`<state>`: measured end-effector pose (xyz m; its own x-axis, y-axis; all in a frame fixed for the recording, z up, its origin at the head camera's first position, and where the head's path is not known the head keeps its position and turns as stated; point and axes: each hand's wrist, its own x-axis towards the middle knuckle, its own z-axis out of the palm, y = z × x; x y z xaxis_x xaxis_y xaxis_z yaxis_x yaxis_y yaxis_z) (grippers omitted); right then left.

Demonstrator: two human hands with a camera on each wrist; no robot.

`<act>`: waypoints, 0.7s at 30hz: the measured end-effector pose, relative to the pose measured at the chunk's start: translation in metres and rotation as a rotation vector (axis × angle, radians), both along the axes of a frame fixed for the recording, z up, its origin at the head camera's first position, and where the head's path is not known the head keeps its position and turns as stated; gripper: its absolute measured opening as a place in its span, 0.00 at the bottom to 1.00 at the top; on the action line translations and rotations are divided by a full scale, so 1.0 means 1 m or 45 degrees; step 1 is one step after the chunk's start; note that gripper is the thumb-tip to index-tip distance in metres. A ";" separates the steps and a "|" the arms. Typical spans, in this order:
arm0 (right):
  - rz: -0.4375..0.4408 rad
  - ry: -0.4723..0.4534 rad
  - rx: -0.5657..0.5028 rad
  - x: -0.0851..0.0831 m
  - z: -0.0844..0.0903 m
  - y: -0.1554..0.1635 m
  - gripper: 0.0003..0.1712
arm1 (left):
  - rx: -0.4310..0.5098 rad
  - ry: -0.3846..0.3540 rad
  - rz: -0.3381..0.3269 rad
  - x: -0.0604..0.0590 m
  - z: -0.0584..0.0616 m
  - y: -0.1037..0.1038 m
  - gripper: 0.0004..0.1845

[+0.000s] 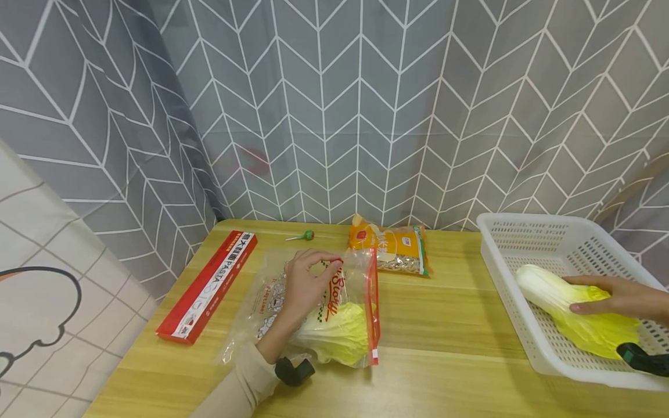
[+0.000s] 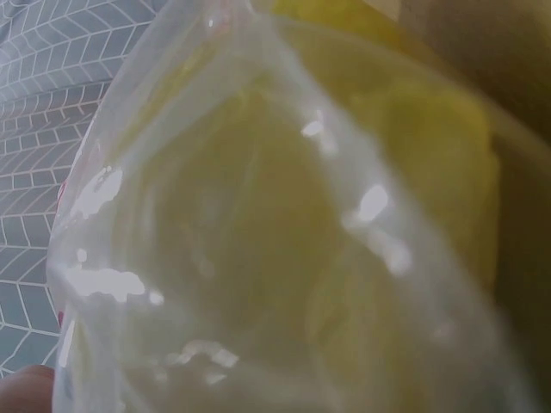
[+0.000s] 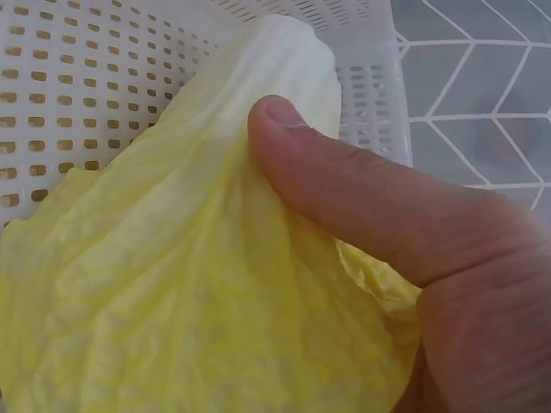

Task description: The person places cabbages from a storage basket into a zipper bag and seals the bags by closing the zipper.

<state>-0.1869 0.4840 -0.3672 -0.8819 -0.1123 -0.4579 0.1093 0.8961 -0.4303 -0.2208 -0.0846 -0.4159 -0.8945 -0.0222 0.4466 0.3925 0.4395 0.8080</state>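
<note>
On the bench (image 1: 449,325), the left hand (image 1: 305,284) pinches the upper edge of the zip bag (image 1: 313,302), lifting its mouth off the cabbage already inside, while the right hand (image 1: 617,299) curls around a second cabbage (image 1: 569,310) lying in the white basket (image 1: 549,244).

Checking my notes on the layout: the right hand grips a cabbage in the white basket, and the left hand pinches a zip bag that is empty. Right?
Not quite. The zip bag is not empty: the head view shows a cabbage leaf inside it. The rest holds: the left hand pinches the bag, and the right hand grips a cabbage in the white basket.
</note>
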 end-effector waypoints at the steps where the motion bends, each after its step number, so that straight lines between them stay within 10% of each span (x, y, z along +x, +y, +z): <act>1: -0.002 -0.002 0.006 0.000 -0.001 0.001 0.55 | -0.002 0.002 0.001 0.000 0.000 0.000 0.05; 21: -0.094 0.420 0.161 -0.004 0.002 0.010 0.47 | 0.006 0.022 -0.008 0.001 0.002 0.001 0.06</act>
<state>-0.1907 0.4940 -0.3653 -0.9881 -0.0033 -0.1537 0.0497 0.9392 -0.3397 -0.2202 -0.0840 -0.4141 -0.8868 -0.0186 0.4617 0.4091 0.4331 0.8032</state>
